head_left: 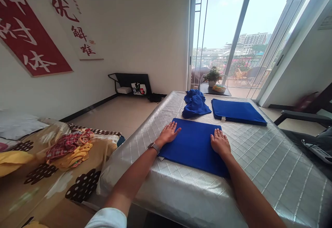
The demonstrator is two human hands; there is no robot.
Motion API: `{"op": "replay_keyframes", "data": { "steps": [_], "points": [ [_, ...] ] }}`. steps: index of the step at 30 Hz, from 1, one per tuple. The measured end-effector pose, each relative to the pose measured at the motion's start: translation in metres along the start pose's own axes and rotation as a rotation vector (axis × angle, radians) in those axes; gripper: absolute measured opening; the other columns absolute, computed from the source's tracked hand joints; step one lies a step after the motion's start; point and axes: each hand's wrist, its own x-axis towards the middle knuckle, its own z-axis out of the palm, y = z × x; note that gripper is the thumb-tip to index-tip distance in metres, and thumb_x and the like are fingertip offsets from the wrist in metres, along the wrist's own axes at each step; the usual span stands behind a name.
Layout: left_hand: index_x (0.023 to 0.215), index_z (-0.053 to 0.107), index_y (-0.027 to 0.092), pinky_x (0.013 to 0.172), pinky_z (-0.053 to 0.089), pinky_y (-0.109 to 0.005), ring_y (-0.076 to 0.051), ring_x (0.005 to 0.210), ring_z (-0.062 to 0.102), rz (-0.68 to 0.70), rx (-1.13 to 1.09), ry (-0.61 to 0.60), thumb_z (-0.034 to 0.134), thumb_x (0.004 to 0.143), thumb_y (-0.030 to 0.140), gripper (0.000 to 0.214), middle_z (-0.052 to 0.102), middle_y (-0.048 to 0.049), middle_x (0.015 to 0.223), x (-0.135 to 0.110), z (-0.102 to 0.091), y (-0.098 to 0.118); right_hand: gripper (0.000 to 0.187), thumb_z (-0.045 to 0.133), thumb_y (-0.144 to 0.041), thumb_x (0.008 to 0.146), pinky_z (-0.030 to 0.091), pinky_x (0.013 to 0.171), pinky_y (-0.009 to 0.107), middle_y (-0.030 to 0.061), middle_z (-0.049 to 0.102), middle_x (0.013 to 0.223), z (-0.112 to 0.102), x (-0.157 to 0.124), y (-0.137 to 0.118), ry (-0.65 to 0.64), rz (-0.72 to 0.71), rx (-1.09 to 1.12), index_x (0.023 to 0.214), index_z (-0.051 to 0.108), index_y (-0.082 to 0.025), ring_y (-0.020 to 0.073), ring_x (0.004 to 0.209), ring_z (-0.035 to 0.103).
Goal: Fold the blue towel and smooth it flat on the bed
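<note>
We have a wide tabletop [272, 158] before us, covered in a shiny silver sheet quilted in diamonds. Three blue cloths lie directly on it. The nearest folded towel [194, 146] lies flat toward our side, a tidy rectangle. Farther back and to the right lies a second folded towel [237, 111], also flat, with a small white tag [223, 119] at its near edge. Just left of it sits a crumpled towel [195, 104], bunched in a heap, apart from the nearest one.
</note>
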Motion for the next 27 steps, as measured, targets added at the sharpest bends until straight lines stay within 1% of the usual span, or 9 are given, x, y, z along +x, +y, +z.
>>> {"op": "replay_keyframes", "data": {
  "steps": [3,8,9,14,17,20,23,25,27],
  "points": [
    [0.158,0.026,0.012,0.124,0.015,-0.044,-0.025,0.152,0.016,-0.025,-0.011,0.026,0.008,0.1,0.066,0.081,0.02,-0.0125,0.164,-0.003,0.001,-0.005,0.065,0.015,-0.037,0.101,0.014,0.122,0.039,0.0106,0.026,0.164,-0.002,-0.002,-0.002,0.021,-0.007,-0.021,0.156,0.03,-0.005,0.0218,0.151,0.02],
    [0.157,0.027,0.012,0.124,0.017,-0.043,-0.026,0.152,0.018,-0.022,-0.005,0.053,0.01,0.099,0.069,0.083,0.021,-0.0129,0.164,-0.005,0.001,0.001,0.06,0.018,-0.028,0.101,0.008,0.123,0.039,0.0122,0.036,0.16,-0.007,-0.011,-0.006,0.184,-0.093,-0.117,0.153,0.038,-0.005,0.0215,0.15,0.024],
    [0.158,0.027,0.013,0.124,0.017,-0.043,-0.026,0.152,0.018,-0.021,-0.006,0.054,0.01,0.099,0.069,0.083,0.022,-0.0128,0.164,-0.005,0.001,0.002,0.06,0.019,-0.028,0.101,0.008,0.123,0.039,0.0128,0.036,0.16,-0.007,-0.013,-0.005,0.176,-0.1,-0.134,0.153,0.037,-0.004,0.0218,0.15,0.024],
    [0.158,0.027,0.012,0.124,0.017,-0.045,-0.028,0.152,0.019,-0.019,-0.025,0.056,0.008,0.098,0.07,0.085,0.021,-0.0132,0.164,-0.004,0.003,0.0,0.065,0.019,-0.038,0.102,0.014,0.122,0.04,0.0142,0.027,0.163,-0.006,-0.035,0.003,-0.018,-0.071,-0.152,0.155,0.029,-0.001,0.025,0.151,0.021],
    [0.157,0.027,0.01,0.124,0.015,-0.043,-0.027,0.152,0.019,-0.017,-0.019,0.054,0.007,0.098,0.07,0.087,0.021,-0.0131,0.164,-0.005,0.003,-0.001,0.067,0.017,-0.041,0.103,0.012,0.123,0.039,0.0121,0.02,0.165,-0.002,-0.046,0.006,-0.039,-0.068,-0.142,0.157,0.023,-0.004,0.0237,0.152,0.016],
    [0.157,0.029,0.01,0.124,0.015,-0.043,-0.027,0.151,0.021,-0.05,0.02,0.076,0.007,0.099,0.069,0.086,0.024,-0.0133,0.163,-0.009,-0.002,0.003,0.067,0.016,-0.041,0.103,0.011,0.123,0.038,0.0115,0.018,0.166,-0.001,-0.05,0.005,-0.04,-0.052,-0.126,0.158,0.022,-0.004,0.0226,0.153,0.014],
    [0.155,0.033,0.007,0.124,0.015,-0.042,-0.029,0.15,0.023,-0.047,0.074,0.161,0.007,0.099,0.068,0.087,0.027,-0.0157,0.162,-0.015,-0.011,0.019,0.067,0.017,-0.041,0.103,0.01,0.123,0.038,0.011,0.018,0.166,-0.001,-0.05,0.004,-0.032,-0.049,-0.116,0.158,0.023,-0.004,0.0226,0.153,0.014],
    [0.154,0.035,0.007,0.124,0.017,-0.04,-0.027,0.15,0.024,0.052,0.064,0.16,0.006,0.1,0.066,0.086,0.029,-0.0155,0.161,-0.019,-0.015,0.042,0.067,0.017,-0.041,0.103,0.011,0.123,0.038,0.0104,0.019,0.166,0.0,-0.049,0.003,-0.023,-0.048,-0.111,0.158,0.024,-0.004,0.0225,0.153,0.015],
    [0.153,0.038,0.009,0.123,0.019,-0.038,-0.024,0.15,0.025,0.207,0.018,0.093,0.006,0.101,0.063,0.081,0.032,-0.0139,0.16,-0.022,-0.014,0.074,0.067,0.017,-0.041,0.102,0.011,0.123,0.038,0.0104,0.02,0.165,0.0,-0.049,0.004,-0.014,-0.051,-0.112,0.157,0.024,-0.004,0.0226,0.152,0.016]
  ]
}}
